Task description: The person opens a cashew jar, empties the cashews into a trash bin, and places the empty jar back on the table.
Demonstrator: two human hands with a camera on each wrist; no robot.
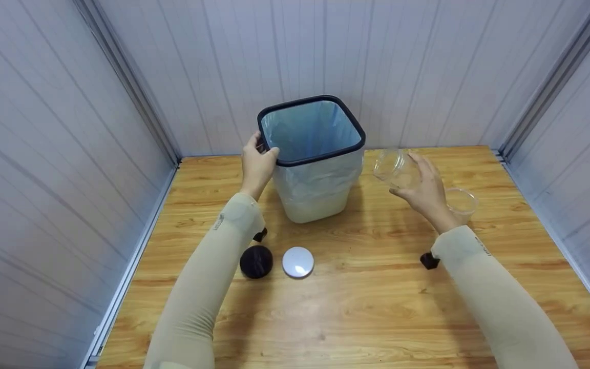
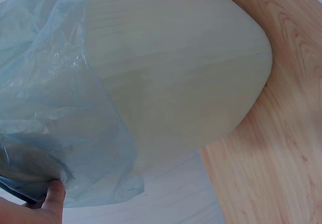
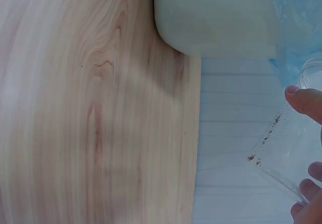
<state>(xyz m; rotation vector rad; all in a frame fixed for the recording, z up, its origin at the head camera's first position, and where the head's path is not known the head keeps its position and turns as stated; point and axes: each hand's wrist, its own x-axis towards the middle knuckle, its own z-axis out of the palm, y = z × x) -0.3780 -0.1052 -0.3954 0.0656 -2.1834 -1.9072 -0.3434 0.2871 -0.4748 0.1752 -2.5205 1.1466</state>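
Note:
My left hand grips the left side of the black rim of a trash bin, which has a pale blue liner bag folded over its edge. In the left wrist view, fingers press on the bag just below the rim. My right hand holds a clear jar to the right of the bin, apart from it. The jar is tilted, its open mouth towards the bin. Brown specks cling inside the jar in the right wrist view.
A second clear jar stands behind my right wrist, partly hidden. A black lid and a white lid lie on the wooden table in front of the bin. White panel walls enclose the table at the back and sides.

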